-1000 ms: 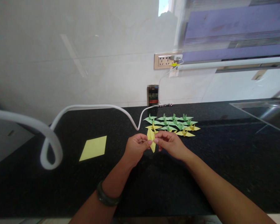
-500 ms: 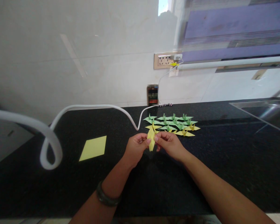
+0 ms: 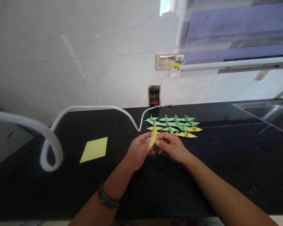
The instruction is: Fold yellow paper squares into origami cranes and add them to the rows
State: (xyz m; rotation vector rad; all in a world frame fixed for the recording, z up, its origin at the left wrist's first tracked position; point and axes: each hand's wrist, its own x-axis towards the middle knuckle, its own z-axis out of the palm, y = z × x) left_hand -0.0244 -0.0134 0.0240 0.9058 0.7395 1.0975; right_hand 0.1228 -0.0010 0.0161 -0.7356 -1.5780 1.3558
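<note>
My left hand point(image 3: 138, 151) and my right hand point(image 3: 172, 145) meet above the black counter point(image 3: 226, 163), both pinching a narrow folded piece of yellow paper point(image 3: 152, 140). The paper stands nearly upright, its top leaning right. My fingertips cover its middle. Just behind my hands lie several finished green and yellow paper cranes point(image 3: 174, 126) in rows. A flat yellow paper square point(image 3: 94, 149) lies on the counter to the left.
A thick white hose point(image 3: 49, 141) loops over the counter's left side. A phone point(image 3: 154, 96) leans on the wall, its cable running up to a wall socket point(image 3: 169, 61). A steel sink point(image 3: 269, 113) sits at the far right.
The folded yellow paper has tilted and its lower tip has swung left into my left hand. Both hands shifted slightly left.
</note>
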